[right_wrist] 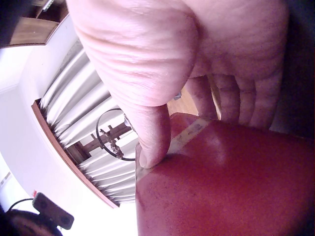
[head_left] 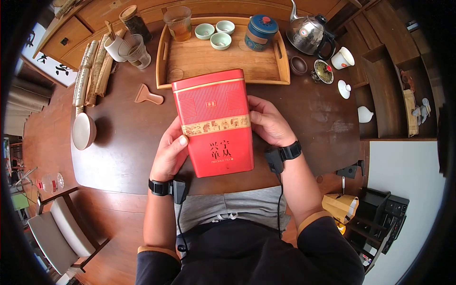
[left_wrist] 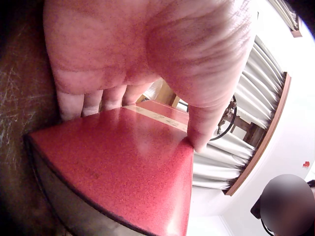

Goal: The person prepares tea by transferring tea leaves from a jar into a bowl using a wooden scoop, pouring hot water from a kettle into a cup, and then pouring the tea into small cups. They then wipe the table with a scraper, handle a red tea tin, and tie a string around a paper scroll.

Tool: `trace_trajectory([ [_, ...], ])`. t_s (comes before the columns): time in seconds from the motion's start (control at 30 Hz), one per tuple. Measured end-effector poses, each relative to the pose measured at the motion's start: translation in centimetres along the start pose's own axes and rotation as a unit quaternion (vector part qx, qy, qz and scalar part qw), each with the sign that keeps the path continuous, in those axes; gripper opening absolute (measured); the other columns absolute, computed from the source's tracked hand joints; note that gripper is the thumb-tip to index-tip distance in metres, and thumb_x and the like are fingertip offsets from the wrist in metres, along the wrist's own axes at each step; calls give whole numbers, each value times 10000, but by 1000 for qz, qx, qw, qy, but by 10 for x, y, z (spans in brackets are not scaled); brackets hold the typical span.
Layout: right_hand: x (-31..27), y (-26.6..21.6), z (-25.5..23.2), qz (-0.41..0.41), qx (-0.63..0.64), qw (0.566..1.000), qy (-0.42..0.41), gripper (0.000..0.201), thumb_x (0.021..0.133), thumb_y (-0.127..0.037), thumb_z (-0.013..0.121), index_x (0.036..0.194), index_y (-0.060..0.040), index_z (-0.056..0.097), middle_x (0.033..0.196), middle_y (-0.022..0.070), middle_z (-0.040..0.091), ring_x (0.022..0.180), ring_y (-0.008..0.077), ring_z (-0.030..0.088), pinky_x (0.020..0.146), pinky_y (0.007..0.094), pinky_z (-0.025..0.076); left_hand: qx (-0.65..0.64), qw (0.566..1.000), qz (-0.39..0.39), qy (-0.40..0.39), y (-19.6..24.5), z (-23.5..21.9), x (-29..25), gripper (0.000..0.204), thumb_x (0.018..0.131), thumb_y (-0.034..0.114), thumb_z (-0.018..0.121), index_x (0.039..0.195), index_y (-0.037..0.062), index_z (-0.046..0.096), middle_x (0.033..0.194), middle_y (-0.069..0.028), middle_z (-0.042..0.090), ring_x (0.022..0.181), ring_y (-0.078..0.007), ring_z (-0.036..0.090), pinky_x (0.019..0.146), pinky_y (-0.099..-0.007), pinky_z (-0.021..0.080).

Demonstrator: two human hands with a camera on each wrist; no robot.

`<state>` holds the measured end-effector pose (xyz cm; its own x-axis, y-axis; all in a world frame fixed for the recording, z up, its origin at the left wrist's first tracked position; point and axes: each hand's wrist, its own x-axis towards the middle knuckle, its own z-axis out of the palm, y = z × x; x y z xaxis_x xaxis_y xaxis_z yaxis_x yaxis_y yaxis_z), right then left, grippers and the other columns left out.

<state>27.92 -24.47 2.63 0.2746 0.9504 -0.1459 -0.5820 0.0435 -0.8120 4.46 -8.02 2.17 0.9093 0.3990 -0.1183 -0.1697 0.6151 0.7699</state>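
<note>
A red tea tin [head_left: 216,102] with a lid, a gold patterned band and dark lettering is held between both hands over the near side of the table, its printed face toward the head camera. My left hand [head_left: 170,153] grips its left side, thumb on the front edge and fingers behind. On the opposite side my right hand [head_left: 271,124] holds it near the band, the thumb along the edge. Both wrist views show the tin's red side [left_wrist: 123,167] below the palm, with the thumb [right_wrist: 153,132] on one edge and the fingers on the far side. The lid is on.
Behind the tin, a wooden tray [head_left: 228,71] carries several cups, a glass pitcher [head_left: 178,29] and a blue canister [head_left: 261,32]. A metal kettle [head_left: 308,34] stands right, near a gaiwan [head_left: 323,71]. Leftward are a bowl [head_left: 84,131], bamboo rolls [head_left: 92,71] and a brown scraper [head_left: 148,95].
</note>
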Motion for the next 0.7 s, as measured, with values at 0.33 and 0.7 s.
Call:
trace_trajectory([
  [0.33, 0, 0, 0, 2, 5, 1000, -1, 658, 920, -331, 823, 1409, 28, 568, 1319, 98, 680, 1219, 205, 637, 1093, 363, 466, -2, 1000, -1, 3, 1, 0, -1, 865, 924, 357, 787, 1580, -32, 379, 1516, -144, 561, 1393, -245, 544, 1186, -404, 407],
  [0.7, 1, 3, -3, -3, 10, 1000, -6, 617, 931, -309, 814, 1397, 20, 579, 1318, 86, 682, 1217, 194, 636, 1093, 358, 465, 37, 999, 2, 20, 2, 3, -1, 828, 945, 428, 732, 1520, -80, 420, 1473, -174, 581, 1346, -250, 575, 1155, -399, 434],
])
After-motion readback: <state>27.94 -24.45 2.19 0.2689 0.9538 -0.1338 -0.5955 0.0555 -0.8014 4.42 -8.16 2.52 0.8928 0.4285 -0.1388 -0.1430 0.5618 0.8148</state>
